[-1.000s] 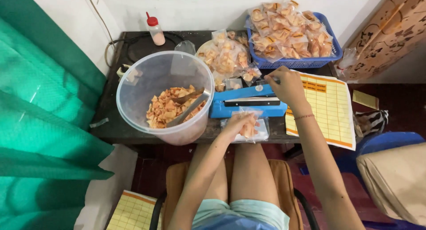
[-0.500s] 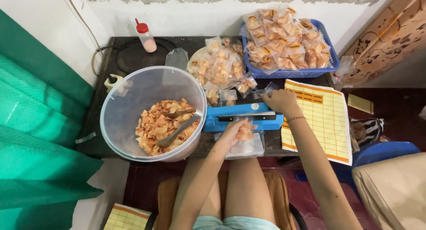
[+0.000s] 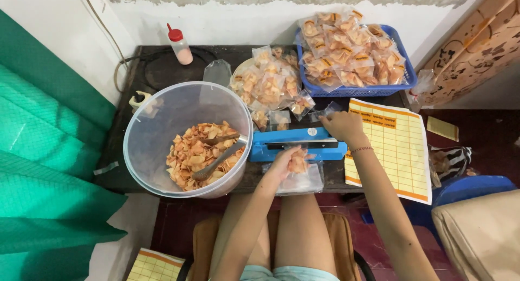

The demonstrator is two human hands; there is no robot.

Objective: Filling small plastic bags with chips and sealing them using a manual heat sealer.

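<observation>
A blue heat sealer [image 3: 295, 143] lies along the front of the dark table [image 3: 135, 167]. My right hand [image 3: 341, 125] rests on its right end, fingers curled over the arm. My left hand [image 3: 284, 163] grips a clear bag of orange snack pieces [image 3: 298, 172] just in front of the sealer, at the table edge. A large clear bucket [image 3: 184, 137] to the left holds loose orange snack pieces and metal tongs [image 3: 219, 156].
A heap of filled bags [image 3: 268, 86] sits behind the sealer. A blue basket [image 3: 403, 78] of sealed bags stands at the back right. A yellow sticker sheet [image 3: 395, 143] lies at the right edge. A red-capped bottle [image 3: 180, 45] stands at the back left. Green curtain at left.
The view has shifted since a second ago. My right hand pressed the sealer arm down from its raised position. My left hand keeps the bag at the sealer.
</observation>
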